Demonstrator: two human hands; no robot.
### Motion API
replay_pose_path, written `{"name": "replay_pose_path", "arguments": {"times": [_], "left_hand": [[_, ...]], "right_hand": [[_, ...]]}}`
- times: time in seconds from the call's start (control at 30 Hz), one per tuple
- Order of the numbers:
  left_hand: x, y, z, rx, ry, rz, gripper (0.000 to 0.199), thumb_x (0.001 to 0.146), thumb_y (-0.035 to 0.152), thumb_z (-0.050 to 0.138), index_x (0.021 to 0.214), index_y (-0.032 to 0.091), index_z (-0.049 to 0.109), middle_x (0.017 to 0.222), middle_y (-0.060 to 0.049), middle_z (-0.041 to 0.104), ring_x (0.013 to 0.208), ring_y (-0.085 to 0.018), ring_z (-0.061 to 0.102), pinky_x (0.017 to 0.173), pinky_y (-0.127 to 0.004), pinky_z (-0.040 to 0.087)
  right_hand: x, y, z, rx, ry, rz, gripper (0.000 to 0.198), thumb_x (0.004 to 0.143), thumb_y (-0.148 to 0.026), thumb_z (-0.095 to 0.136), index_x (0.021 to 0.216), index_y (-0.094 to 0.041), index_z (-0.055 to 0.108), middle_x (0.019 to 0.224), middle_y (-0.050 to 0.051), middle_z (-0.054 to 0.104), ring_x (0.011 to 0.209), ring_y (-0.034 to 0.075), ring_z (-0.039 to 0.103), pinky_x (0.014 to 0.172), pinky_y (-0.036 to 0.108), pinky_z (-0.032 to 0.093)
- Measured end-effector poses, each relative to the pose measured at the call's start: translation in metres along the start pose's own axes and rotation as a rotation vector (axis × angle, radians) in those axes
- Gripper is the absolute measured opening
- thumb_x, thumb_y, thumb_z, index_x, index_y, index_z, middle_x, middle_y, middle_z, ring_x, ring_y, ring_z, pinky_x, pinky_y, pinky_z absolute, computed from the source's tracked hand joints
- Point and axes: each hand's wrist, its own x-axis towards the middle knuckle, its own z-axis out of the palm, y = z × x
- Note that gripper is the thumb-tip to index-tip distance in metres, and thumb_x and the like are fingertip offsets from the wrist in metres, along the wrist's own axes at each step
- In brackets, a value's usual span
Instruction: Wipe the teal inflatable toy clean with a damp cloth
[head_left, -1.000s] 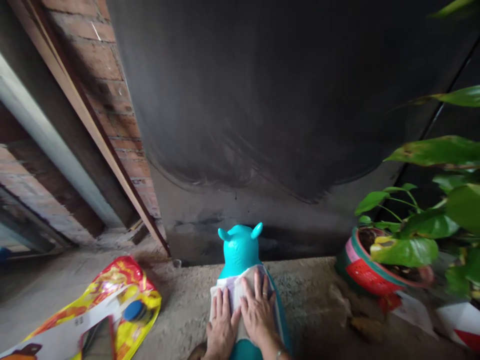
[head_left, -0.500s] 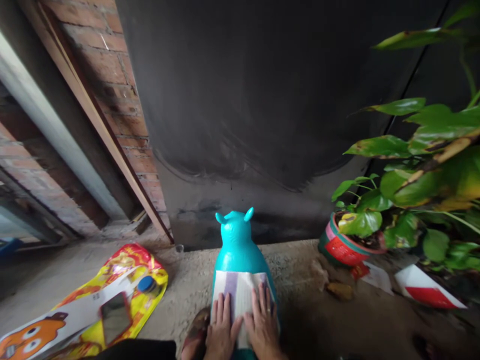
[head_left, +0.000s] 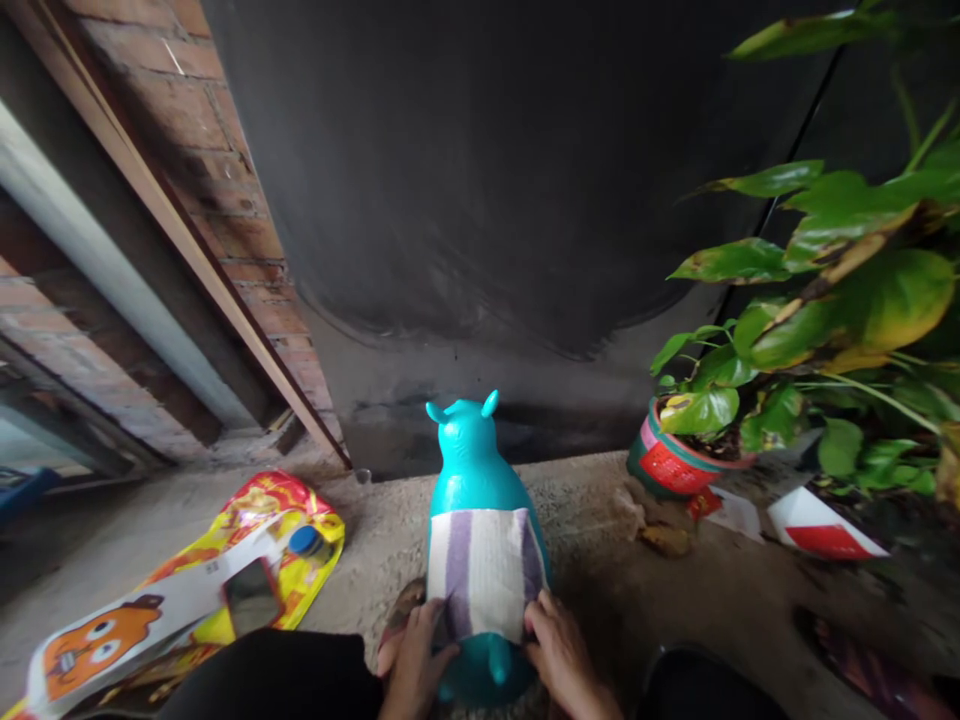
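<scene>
A turquoise inflatable animal toy (head_left: 466, 455) with two small ears stands on the floor, its back towards me and a stubby tail at the near end. Across its back lies a white cloth with purple stripes (head_left: 491, 570), fairly flat. At the cloth's near left corner, my left hand (head_left: 416, 655) has its fingers closed on the edge, thumb below. My right hand (head_left: 561, 650) pinches the near right corner with bent fingers. Part of the cloth's edge is hidden behind the fingers of both hands.
A potted plant (head_left: 686, 465) with broad leaves stands at the right, a red and white paper piece (head_left: 825, 530) beside it. At the left lie a yellow and red bag (head_left: 277, 500), a phone (head_left: 253, 598) and a blue-capped jar (head_left: 304, 540). A dark panel (head_left: 465, 200) rises behind the toy.
Both hands have left their flat position on top of the cloth and moved to its near corners, where the fingers are bent. The cloth looks smoother, and its near edge and the toy's tail now show.
</scene>
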Motion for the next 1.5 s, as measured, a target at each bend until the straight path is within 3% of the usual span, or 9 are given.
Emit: {"name": "replay_pose_path", "arguments": {"times": [0.3, 0.6, 0.7, 0.83, 0.93, 1.07, 1.23, 1.37, 1.5], "left_hand": [[0.004, -0.006, -0.005, -0.018, 0.038, 0.008, 0.046, 0.064, 0.037, 0.057, 0.103, 0.015, 0.058, 0.106, -0.012, 0.065, 0.107, -0.027, 0.061, 0.1, -0.041, 0.049], [0.001, -0.017, -0.005, 0.024, 0.053, 0.101, 0.041, 0.076, 0.035, 0.046, 0.113, 0.02, 0.058, 0.121, -0.01, 0.065, 0.118, -0.024, 0.058, 0.106, -0.038, 0.045], [0.001, -0.017, -0.01, 0.027, 0.064, 0.103, 0.041, 0.078, 0.029, 0.04, 0.115, 0.021, 0.057, 0.123, -0.009, 0.064, 0.119, -0.023, 0.057, 0.106, -0.04, 0.045], [0.001, -0.007, -0.019, 0.017, 0.055, 0.116, 0.037, 0.083, 0.038, 0.039, 0.109, 0.025, 0.062, 0.118, -0.007, 0.066, 0.116, -0.023, 0.059, 0.105, -0.04, 0.046], [0.0, 0.013, -0.038, -0.014, -0.004, 0.141, 0.037, 0.084, 0.052, 0.042, 0.095, 0.026, 0.066, 0.102, -0.005, 0.07, 0.1, -0.023, 0.064, 0.093, -0.034, 0.051], [-0.006, 0.058, -0.088, -0.055, -0.15, 0.16, 0.049, 0.082, 0.064, 0.042, 0.077, 0.022, 0.065, 0.072, -0.002, 0.063, 0.072, -0.018, 0.059, 0.067, -0.026, 0.047], [0.0, 0.108, -0.144, -0.059, -0.287, 0.159, 0.046, 0.084, 0.062, 0.045, 0.079, 0.021, 0.065, 0.073, 0.001, 0.063, 0.07, -0.014, 0.055, 0.063, -0.022, 0.041], [0.04, 0.11, -0.14, 0.025, -0.096, 0.145, 0.035, 0.084, 0.049, 0.046, 0.082, 0.021, 0.067, 0.078, 0.0, 0.067, 0.076, -0.017, 0.06, 0.071, -0.025, 0.046], [0.073, 0.089, -0.101, 0.062, 0.191, 0.056, 0.043, 0.08, 0.033, 0.038, 0.108, 0.012, 0.063, 0.112, -0.014, 0.063, 0.105, -0.026, 0.06, 0.097, -0.041, 0.047]], "right_hand": [[0.016, -0.001, -0.025, 0.039, 0.201, -0.036, 0.021, 0.074, 0.001, 0.052, 0.075, -0.02, 0.053, 0.074, -0.002, 0.059, 0.073, 0.016, 0.058, 0.072, 0.028, 0.037], [0.046, -0.026, -0.066, 0.082, 0.381, -0.218, 0.028, 0.091, -0.006, 0.038, 0.102, -0.022, 0.057, 0.09, 0.001, 0.063, 0.086, 0.018, 0.057, 0.082, 0.032, 0.035], [0.05, -0.034, -0.075, 0.081, 0.403, -0.26, 0.021, 0.098, -0.016, 0.039, 0.093, -0.022, 0.058, 0.083, 0.0, 0.061, 0.081, 0.018, 0.056, 0.078, 0.031, 0.034], [0.05, -0.038, -0.086, 0.07, 0.444, -0.267, 0.023, 0.1, -0.023, 0.041, 0.085, -0.021, 0.059, 0.078, 0.0, 0.06, 0.077, 0.016, 0.055, 0.076, 0.03, 0.033], [0.048, -0.037, -0.101, 0.055, 0.471, -0.261, 0.025, 0.101, -0.023, 0.041, 0.085, -0.021, 0.06, 0.076, 0.0, 0.06, 0.074, 0.015, 0.055, 0.076, 0.029, 0.033], [0.047, -0.037, -0.132, 0.065, 0.505, -0.324, 0.022, 0.101, -0.024, 0.042, 0.09, -0.021, 0.062, 0.078, 0.0, 0.063, 0.074, 0.014, 0.057, 0.076, 0.028, 0.035], [0.07, -0.034, -0.159, 0.081, 0.458, -0.363, 0.023, 0.102, -0.027, 0.042, 0.093, -0.021, 0.062, 0.081, 0.0, 0.066, 0.075, 0.013, 0.06, 0.082, 0.03, 0.036], [0.123, -0.025, -0.146, -0.007, 0.4, -0.288, 0.028, 0.101, -0.031, 0.04, 0.089, -0.022, 0.064, 0.081, 0.0, 0.066, 0.077, 0.015, 0.062, 0.079, 0.03, 0.039], [0.16, -0.019, -0.104, -0.074, 0.482, -0.128, 0.036, 0.1, -0.034, 0.036, 0.118, -0.016, 0.061, 0.113, 0.015, 0.064, 0.101, 0.025, 0.062, 0.082, 0.036, 0.046]]}}
